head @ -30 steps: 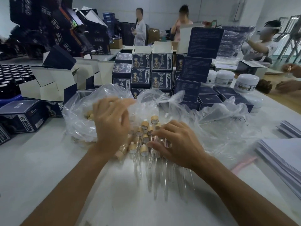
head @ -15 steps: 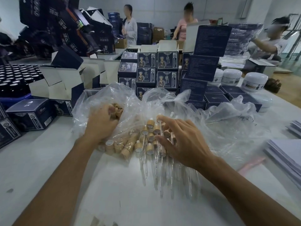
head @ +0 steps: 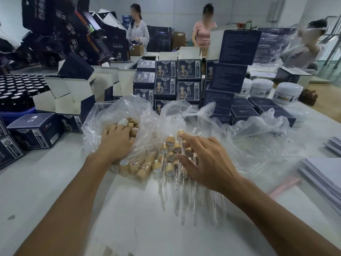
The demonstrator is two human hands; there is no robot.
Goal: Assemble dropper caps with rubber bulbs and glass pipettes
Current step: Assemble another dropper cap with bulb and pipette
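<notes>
- A bunch of finished droppers [head: 173, 159] was seen lying in the middle of the white surface [head: 55, 182], with wooden caps at the far end and glass pipettes [head: 177, 196] pointing to the near side.
- More than ten droppers looked done, so a good part of the work was judged to be finished.
- The right hand [head: 204, 163] was spread over the right side of that bunch, with its fingers mostly straight and its fingertips touching the caps. Nothing was seen gripped in it.
- The left hand [head: 115, 143] was pushed into a clear plastic bag [head: 114, 111] on the left, where many loose wooden caps [head: 132, 124] were kept. Its fingers were bent down among the caps, but whether a cap was held could not be told.
- Some loose caps [head: 129, 165] were also seen at the near edge of the bag, just left of the finished droppers.
- A lot of caps were left in the bag, so much work was judged to be still ahead.
- Loose rubber bulbs could not be picked out for sure; small white tops were seen on some caps.
- A second clear bag [head: 249, 137] was spread out to the right of the droppers.
- Dark blue boxes [head: 177, 80] were stacked on the far side, and white jars [head: 287, 93] were seen far right.
- Other people were seen working at the far end of the room.
</notes>
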